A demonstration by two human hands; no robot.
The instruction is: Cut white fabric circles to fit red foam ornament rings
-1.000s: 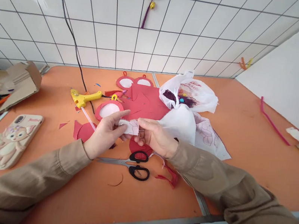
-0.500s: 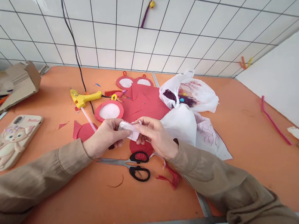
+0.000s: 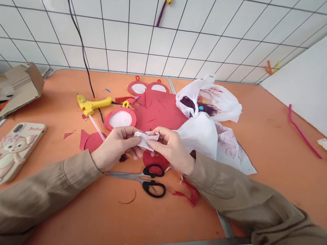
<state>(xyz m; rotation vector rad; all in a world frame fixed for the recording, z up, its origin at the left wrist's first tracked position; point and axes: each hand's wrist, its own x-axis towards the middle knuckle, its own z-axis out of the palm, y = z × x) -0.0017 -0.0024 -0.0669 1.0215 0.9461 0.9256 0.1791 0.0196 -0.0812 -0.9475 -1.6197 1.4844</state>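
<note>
Between my two hands is a small piece of white paper [image 3: 146, 139], bent along its upper edge. My left hand [image 3: 115, 144] pinches its left side, with the thumb on top. The fingers of my right hand [image 3: 172, 149] are closed on its right side. Just below lie black-handled scissors [image 3: 154, 182], blades pointing left and slightly apart. A round red paper piece [image 3: 155, 161] lies partly hidden behind my right hand. To the left of my hands, a yellow glue gun [image 3: 93, 105] rests with a glue stick [image 3: 97, 127] sticking out of it.
Red paper sheets [image 3: 165, 112], red rings with white centres [image 3: 120, 119] and a white plastic bag [image 3: 225, 103] lie behind my hands. A phone in a bear case [image 3: 9, 154] and a cardboard box [image 3: 28, 84] are at left. A black cable [image 3: 77, 36] hangs over the tiled wall.
The white paper has been turned, and its right end is now bent upward between the fingers of my right hand. Both hands stay in nearly the same place. The view has shifted slightly.
</note>
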